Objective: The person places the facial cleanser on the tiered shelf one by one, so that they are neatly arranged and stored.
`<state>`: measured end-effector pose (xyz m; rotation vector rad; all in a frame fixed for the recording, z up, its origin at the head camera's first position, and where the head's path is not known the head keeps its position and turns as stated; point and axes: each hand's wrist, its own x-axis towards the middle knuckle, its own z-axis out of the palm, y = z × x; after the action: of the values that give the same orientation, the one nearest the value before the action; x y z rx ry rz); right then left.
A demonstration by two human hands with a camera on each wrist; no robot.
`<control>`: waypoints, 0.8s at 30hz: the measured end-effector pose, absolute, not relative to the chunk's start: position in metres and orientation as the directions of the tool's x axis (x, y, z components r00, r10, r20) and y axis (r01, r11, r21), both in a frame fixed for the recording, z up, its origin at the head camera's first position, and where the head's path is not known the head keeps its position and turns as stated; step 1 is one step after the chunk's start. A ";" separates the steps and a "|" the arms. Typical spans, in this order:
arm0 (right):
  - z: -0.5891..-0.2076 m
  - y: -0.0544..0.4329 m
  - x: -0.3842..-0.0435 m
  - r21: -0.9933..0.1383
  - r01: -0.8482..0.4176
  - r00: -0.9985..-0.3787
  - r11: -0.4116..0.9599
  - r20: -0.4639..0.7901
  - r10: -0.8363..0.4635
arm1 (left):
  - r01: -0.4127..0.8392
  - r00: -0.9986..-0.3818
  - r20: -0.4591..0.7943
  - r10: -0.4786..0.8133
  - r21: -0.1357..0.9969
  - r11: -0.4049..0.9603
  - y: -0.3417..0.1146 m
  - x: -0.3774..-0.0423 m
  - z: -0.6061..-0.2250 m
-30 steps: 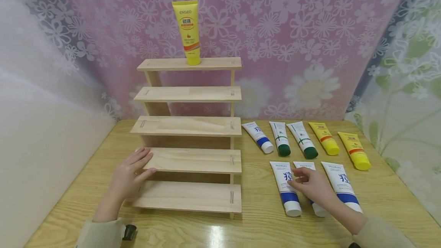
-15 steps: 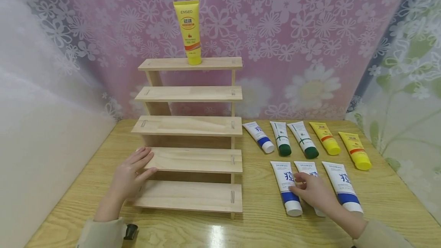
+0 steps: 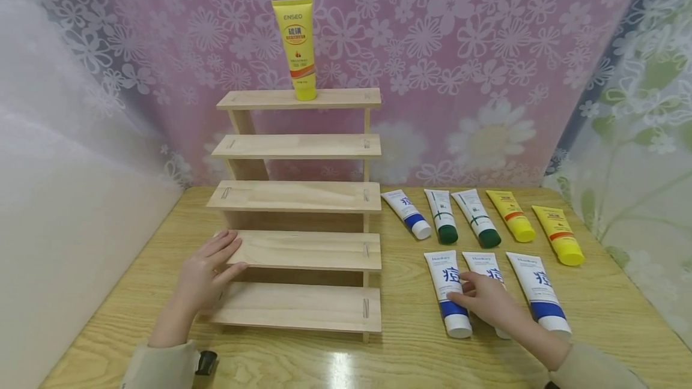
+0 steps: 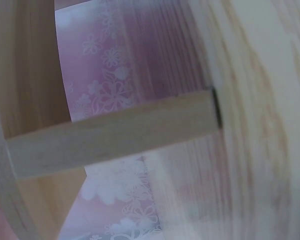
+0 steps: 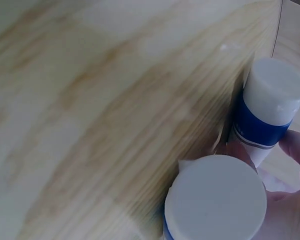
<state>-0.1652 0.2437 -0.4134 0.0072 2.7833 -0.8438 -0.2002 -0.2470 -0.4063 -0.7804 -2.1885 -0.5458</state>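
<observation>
My left hand (image 3: 207, 272) rests at the left end of the second-lowest shelf (image 3: 308, 251) of a stepped wooden rack, fingers lying on the board and thumb along its front. My right hand (image 3: 494, 299) pinches the side of a white tube with a blue band (image 3: 447, 284), the leftmost of the front row. In the right wrist view, thumb and fingers sit on both sides of that tube (image 5: 262, 125). Partly under the hand lies a second such tube (image 3: 483, 262), its cap (image 5: 215, 200) close below. A yellow tube (image 3: 297, 50) stands on the top shelf (image 3: 346, 98).
Right of the front row lies another white-and-blue tube (image 3: 537, 287). Behind are a smaller white-and-blue tube (image 3: 408, 212), two white tubes with green caps (image 3: 440, 215) and two yellow tubes (image 3: 510, 215), lying flat on the wooden table (image 3: 400, 359). A floral curtain (image 3: 432, 77) hangs behind.
My right hand has lowered slightly and its thumb and fingers have closed on the leftmost front tube, which has shifted a little left. The left hand has stayed on the shelf.
</observation>
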 end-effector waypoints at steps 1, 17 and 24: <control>-0.413 0.243 -0.165 -0.548 0.074 -0.971 0.833 -0.230 -0.064 | 0.673 -0.546 0.756 0.361 0.139 0.726 -0.247 -0.200 -0.406; -0.412 0.238 -0.169 -0.594 0.164 -0.947 0.788 -0.319 -0.043 | 0.675 -0.551 0.753 0.360 0.148 0.723 -0.249 -0.203 -0.409; -0.413 0.236 -0.168 -0.651 0.223 -0.934 0.726 -0.356 -0.033 | 0.663 -0.565 0.744 0.358 0.151 0.733 -0.250 -0.203 -0.410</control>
<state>-0.1682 0.2360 -0.4127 0.1475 2.5863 -1.0395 -0.2029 -0.2500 -0.4098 -0.7667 -2.2142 -0.5478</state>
